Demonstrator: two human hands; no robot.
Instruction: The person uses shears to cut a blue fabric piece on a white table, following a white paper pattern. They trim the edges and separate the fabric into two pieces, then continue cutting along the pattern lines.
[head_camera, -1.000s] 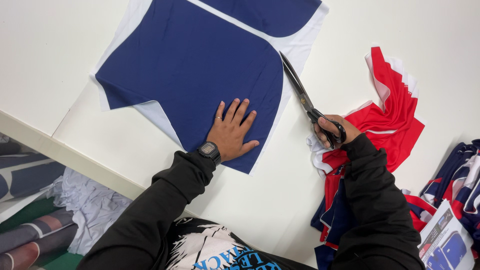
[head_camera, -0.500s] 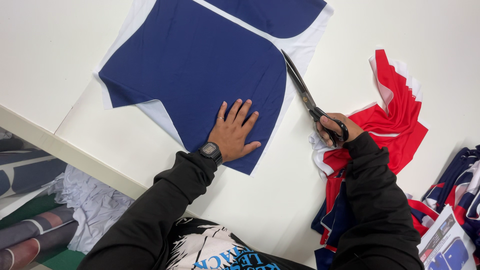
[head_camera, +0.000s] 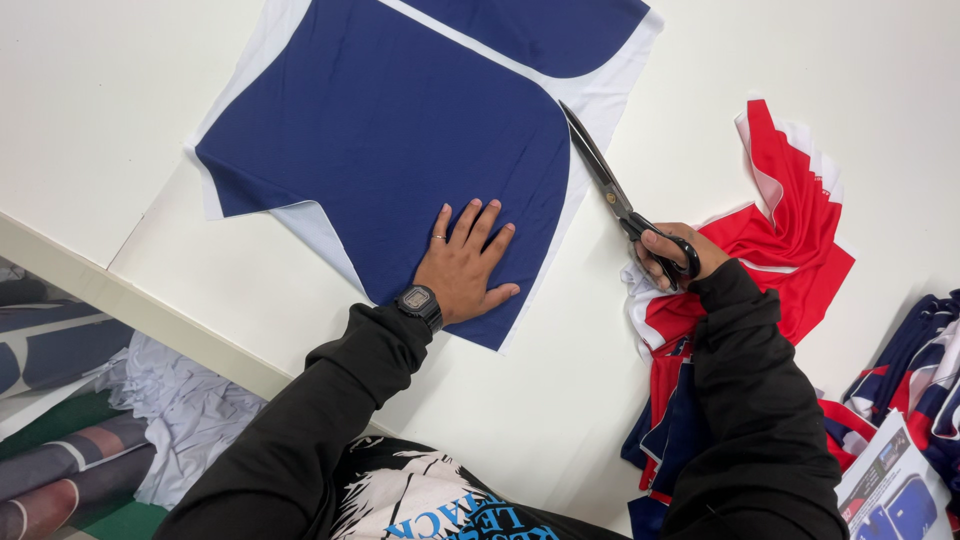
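Nearest to the camera were the two black sleeves of the person, and at the lower left, under the edge of the white table (head_camera: 120, 120), some grey and white cloth scraps (head_camera: 180, 410) lay in a heap. At the lower right lay a pile of blue, red and white fabric pieces (head_camera: 920, 360) with a printed paper sheet (head_camera: 895, 485) beside it.

The left hand (head_camera: 465, 265) lay flat and open, fingers spread, pressing on the lower corner of the navy blue fabric panel (head_camera: 390, 130). It did not grasp anything. A black wristwatch (head_camera: 418, 300) was on this wrist.

The right hand (head_camera: 675, 255) was closed around the handles of the black scissors (head_camera: 610, 190). This hand rested on a red and white fabric piece (head_camera: 790, 230), just to the right of the panel. The blades pointed up and to the left, along the curved right border of the blue panel, where its white margin showed. I could not tell if the blades were parted or together.

Farther away, the blue panel was spread flat on the table, and a second navy shape (head_camera: 540, 30) lay at the top, separated by a narrow white strip.
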